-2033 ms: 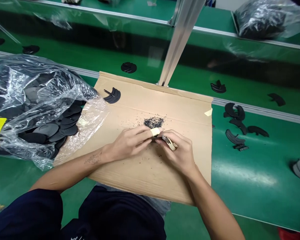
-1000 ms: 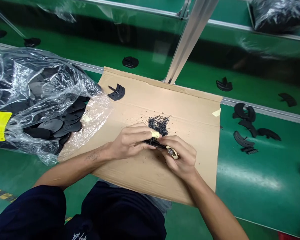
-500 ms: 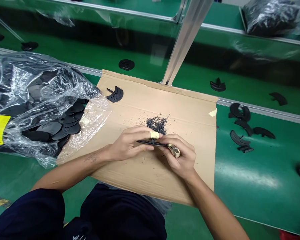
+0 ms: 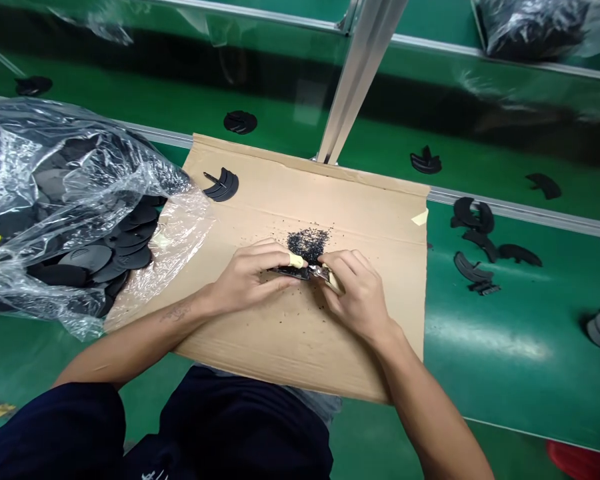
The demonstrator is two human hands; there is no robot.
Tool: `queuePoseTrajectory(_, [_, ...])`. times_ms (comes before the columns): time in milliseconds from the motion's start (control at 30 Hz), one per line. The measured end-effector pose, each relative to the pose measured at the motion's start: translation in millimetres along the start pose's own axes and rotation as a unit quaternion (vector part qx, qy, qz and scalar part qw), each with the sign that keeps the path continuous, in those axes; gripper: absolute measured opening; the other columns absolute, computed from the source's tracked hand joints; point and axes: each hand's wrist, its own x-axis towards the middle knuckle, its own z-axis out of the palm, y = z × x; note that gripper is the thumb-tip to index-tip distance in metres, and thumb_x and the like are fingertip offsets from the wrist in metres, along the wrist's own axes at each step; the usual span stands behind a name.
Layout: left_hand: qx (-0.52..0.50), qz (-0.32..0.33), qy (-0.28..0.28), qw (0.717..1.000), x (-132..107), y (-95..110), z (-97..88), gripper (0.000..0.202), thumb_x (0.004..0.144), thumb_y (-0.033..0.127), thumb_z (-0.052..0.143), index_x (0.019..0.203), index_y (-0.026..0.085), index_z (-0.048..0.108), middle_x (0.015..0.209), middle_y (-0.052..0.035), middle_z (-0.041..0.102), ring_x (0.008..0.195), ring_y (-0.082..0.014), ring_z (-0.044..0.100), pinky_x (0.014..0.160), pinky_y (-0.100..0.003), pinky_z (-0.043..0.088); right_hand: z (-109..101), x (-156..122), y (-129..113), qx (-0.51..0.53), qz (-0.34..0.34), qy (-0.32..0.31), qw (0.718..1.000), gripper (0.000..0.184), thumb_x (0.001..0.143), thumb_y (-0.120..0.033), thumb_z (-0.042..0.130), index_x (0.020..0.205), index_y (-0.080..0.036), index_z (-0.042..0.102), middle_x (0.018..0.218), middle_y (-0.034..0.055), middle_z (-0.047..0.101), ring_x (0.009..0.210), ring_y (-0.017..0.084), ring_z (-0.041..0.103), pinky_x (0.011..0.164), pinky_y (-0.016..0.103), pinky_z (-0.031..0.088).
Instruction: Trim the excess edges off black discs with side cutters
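Note:
My left hand [image 4: 253,275] is closed on a thin flat black rubber piece [image 4: 287,271], held edge-on over a sheet of cardboard [image 4: 290,333]; a strip of pale tape wraps its forefinger. My right hand [image 4: 356,297] is closed on a small trimming tool [image 4: 325,273] with a pale taped handle, its tip against the piece's edge. Just beyond the hands lies a small heap of black shavings [image 4: 307,243]. Specks of the same are scattered over the cardboard.
A clear plastic bag [image 4: 75,200] full of black rubber pieces lies at the left, its mouth on the cardboard. One curved black piece [image 4: 221,185] rests at the cardboard's far left corner. More black pieces [image 4: 475,243] lie on the green bench at the right. A slanted metal post [image 4: 360,73] rises behind.
Both hands have drawn closer together and the tool has slid along the piece's edge toward my left hand. The view has shifted slightly.

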Motion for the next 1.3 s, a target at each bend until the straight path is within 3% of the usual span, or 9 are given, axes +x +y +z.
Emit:
queuePoseTrajectory(167, [-0.006, 0.002, 0.004, 1.000, -1.5, -1.0, 1.8, 0.018, 0.092, 0.027, 0.073, 0.107, 0.018, 0.073, 0.090, -0.0061, 0.077, 0.083, -0.0155, 0.070, 0.075, -0.030, 0.057, -1.7, 0.1, -0.7, 0.005, -0.020, 0.015, 1.000, 0.020, 0.096, -0.020, 0.055, 0.113, -0.020, 0.066, 0.092, 0.0080, 0.068, 0.082, 0.022, 0.057, 0.070, 0.035, 0.044])
queuePoseTrajectory(400, [-0.028, 0.007, 0.008, 1.000, -1.8, 0.0, 5.3, 0.015, 0.092, 0.029, 0.072, 0.103, 0.019, 0.075, 0.086, -0.0053, 0.077, 0.077, -0.0144, 0.068, 0.071, -0.029, 0.056, -2.4, -2.2, -1.9, -0.101, -0.051, 0.043, 0.993, 0.019, 0.098, -0.019, 0.055, 0.112, -0.020, 0.068, 0.075, 0.0042, 0.063, 0.070, 0.019, 0.051, 0.062, 0.034, 0.038])
queuePoseTrajectory(567, [-0.033, -0.021, 0.007, 0.999, -2.6, 1.4, 6.6, 0.017, 0.092, 0.032, 0.073, 0.100, 0.017, 0.075, 0.082, -0.0055, 0.074, 0.074, -0.0143, 0.067, 0.066, -0.027, 0.054, -1.0, -3.2, -2.4, -0.104, -0.049, 0.058, 0.992, 0.015, 0.099, -0.017, 0.055, 0.092, -0.020, 0.068, 0.065, 0.0010, 0.058, 0.062, 0.016, 0.046, 0.059, 0.031, 0.035])
queuePoseTrajectory(700, [-0.015, -0.018, 0.003, 1.000, -1.5, 1.4, 4.5, 0.020, 0.092, 0.031, 0.073, 0.105, 0.017, 0.073, 0.087, -0.0058, 0.074, 0.079, -0.0141, 0.067, 0.069, -0.027, 0.055, -0.9, -2.5, 0.7, -0.085, -0.018, 0.058, 0.995, 0.018, 0.098, -0.013, 0.051, 0.094, -0.019, 0.067, 0.070, 0.0023, 0.059, 0.065, 0.017, 0.049, 0.060, 0.031, 0.036])
queuePoseTrajectory(833, [0.018, 0.008, -0.019, 1.000, -1.0, 1.7, 4.8, 0.019, 0.094, 0.028, 0.069, 0.109, 0.016, 0.070, 0.089, -0.0057, 0.073, 0.081, -0.0151, 0.065, 0.071, -0.028, 0.052, -1.6, -0.5, 0.6, -0.137, -0.013, 0.045, 0.989, 0.024, 0.091, -0.007, 0.052, 0.105, -0.020, 0.066, 0.078, 0.0050, 0.063, 0.073, 0.020, 0.048, 0.063, 0.033, 0.033])
queuePoseTrajectory(967, [0.110, 0.021, -0.033, 0.993, -3.1, -0.9, 7.7, 0.013, 0.096, 0.024, 0.065, 0.107, 0.021, 0.070, 0.090, -0.0036, 0.073, 0.085, -0.0164, 0.062, 0.077, -0.031, 0.048, -1.3, -0.7, 1.3, -0.154, -0.004, 0.023, 0.988, 0.025, 0.088, -0.008, 0.056, 0.108, -0.018, 0.067, 0.081, 0.0073, 0.065, 0.076, 0.022, 0.050, 0.063, 0.035, 0.033])
queuePoseTrajectory(1100, [0.172, 0.009, 0.000, 0.985, -3.4, -4.6, 5.8, 0.016, 0.094, 0.024, 0.068, 0.110, 0.022, 0.070, 0.095, -0.0040, 0.076, 0.086, -0.0177, 0.061, 0.080, -0.035, 0.046, -2.7, -1.0, 7.0, -0.059, 0.046, 0.028, 0.997, 0.025, 0.090, -0.011, 0.055, 0.109, -0.020, 0.069, 0.083, 0.0065, 0.068, 0.077, 0.022, 0.057, 0.067, 0.034, 0.042])
queuePoseTrajectory(1233, [0.087, -0.012, 0.014, 0.996, -1.1, -4.0, 3.6, 0.016, 0.095, 0.025, 0.067, 0.109, 0.017, 0.068, 0.093, -0.0050, 0.075, 0.082, -0.0152, 0.066, 0.072, -0.029, 0.053, -3.1, 2.1, 4.4, 0.125, 0.072, 0.030, 0.989, 0.022, 0.091, -0.030, 0.068, 0.112, -0.023, 0.067, 0.097, 0.0060, 0.072, 0.085, 0.022, 0.065, 0.072, 0.034, 0.049])
queuePoseTrajectory(1300, [0.053, -0.020, 0.012, 0.998, -0.9, -3.0, 4.0, 0.016, 0.095, 0.025, 0.068, 0.108, 0.016, 0.067, 0.094, -0.0060, 0.074, 0.085, -0.0150, 0.069, 0.074, -0.028, 0.056, -2.0, 2.8, 0.4, 0.145, 0.055, 0.027, 0.988, 0.017, 0.093, -0.031, 0.067, 0.107, -0.022, 0.066, 0.091, 0.0049, 0.071, 0.082, 0.019, 0.063, 0.070, 0.032, 0.048])
